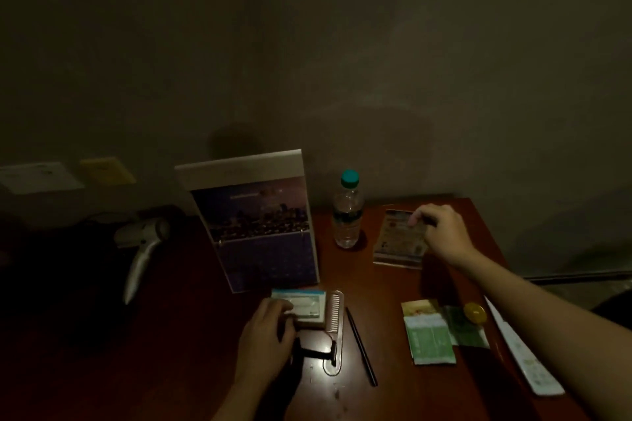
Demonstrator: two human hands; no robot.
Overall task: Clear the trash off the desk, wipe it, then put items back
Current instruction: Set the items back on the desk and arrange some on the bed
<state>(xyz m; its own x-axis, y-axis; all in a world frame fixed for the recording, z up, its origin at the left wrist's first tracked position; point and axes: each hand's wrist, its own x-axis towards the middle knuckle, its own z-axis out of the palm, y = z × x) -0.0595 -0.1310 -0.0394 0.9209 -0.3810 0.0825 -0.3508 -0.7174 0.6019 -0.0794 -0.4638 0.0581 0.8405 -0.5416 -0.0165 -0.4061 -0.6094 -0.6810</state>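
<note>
Looking down from the head view, we see our right grip (441, 227) pinching the top edge of the standing card (398, 243) at the far right of the desk (386, 290), beside the bottle (347, 215). Our left grip (268, 331) curls on the small box (304, 306) (long side running left to right), which lies just ahead of it.

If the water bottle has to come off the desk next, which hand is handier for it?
Probably the right hand: it sits just beside the water bottle, though it holds the standing card. The left hand holds the small box, nearer the front.
</note>
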